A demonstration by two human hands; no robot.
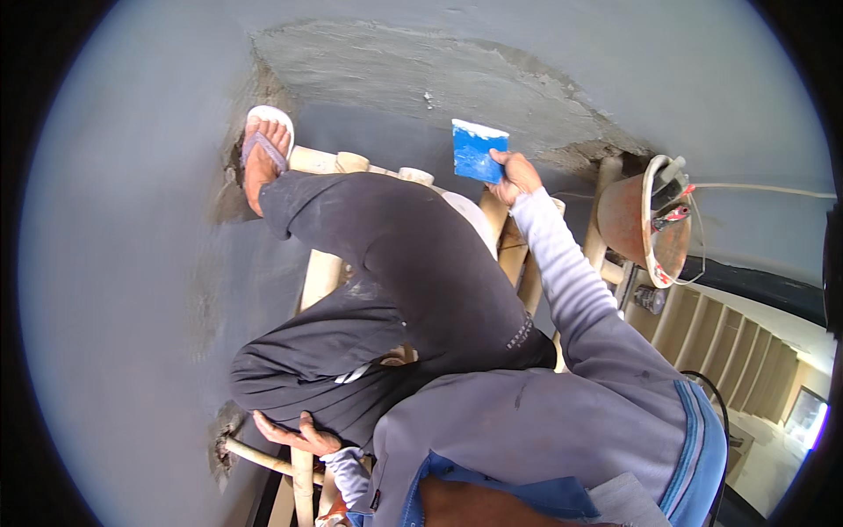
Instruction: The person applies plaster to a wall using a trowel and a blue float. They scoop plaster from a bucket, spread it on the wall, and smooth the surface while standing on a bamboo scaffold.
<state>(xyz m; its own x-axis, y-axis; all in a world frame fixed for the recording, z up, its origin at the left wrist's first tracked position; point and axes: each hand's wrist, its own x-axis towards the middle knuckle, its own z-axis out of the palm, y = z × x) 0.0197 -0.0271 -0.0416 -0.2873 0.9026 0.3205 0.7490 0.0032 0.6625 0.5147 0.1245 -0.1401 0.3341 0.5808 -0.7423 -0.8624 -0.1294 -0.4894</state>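
My right hand is closed around a blue putty scraper, raised near the wall. White paste runs along the scraper's far edge, and blotches mark its face. Behind it, a rough grey plastered patch spreads across the smoother painted wall. My left hand lies with fingers apart against my bent leg in dark trousers and holds nothing I can see. At the left, my foot in a white-soled flip-flop is set against the wall by a broken-out hole.
I sit on a scaffold of bamboo poles, some entering holes in the wall. A dirty bucket with tools in it hangs or stands at the right; its support is hidden. A pale cord runs past it. Stairs lie below right.
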